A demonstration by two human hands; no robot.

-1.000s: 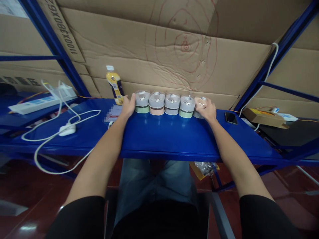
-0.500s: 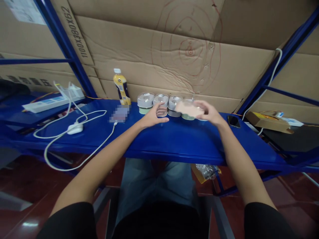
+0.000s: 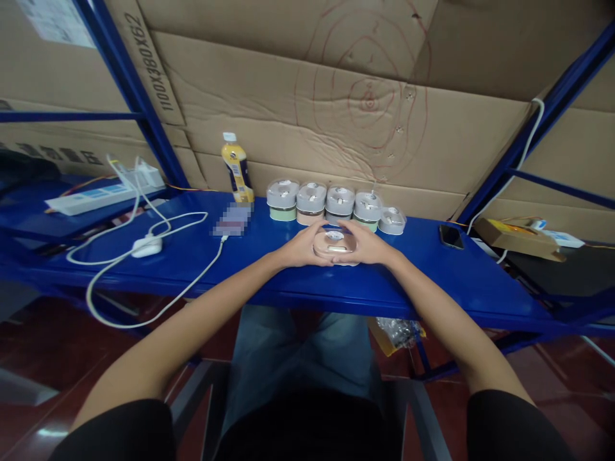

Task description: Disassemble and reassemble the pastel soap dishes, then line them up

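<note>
Both hands meet at the middle of the blue shelf (image 3: 298,282). Between them lies a small pink container with a clear lid (image 3: 335,244). My left hand (image 3: 300,246) cups its left side and my right hand (image 3: 368,246) cups its right side. Behind it, along the cardboard wall, stands a row of several similar small lidded containers (image 3: 336,203) in green, pink and grey; the rightmost one (image 3: 392,220) looks lower than the others.
A yellow drink bottle (image 3: 236,168) stands left of the row. A white cable and adapter (image 3: 144,245) sprawl over the left of the shelf, near a power strip (image 3: 96,195). A phone (image 3: 450,235) lies right, a cardboard box (image 3: 516,234) beyond it.
My hands left the two ends of the row. The right hand lifted the pink container off the row, and both hands brought it down to the shelf in front.
</note>
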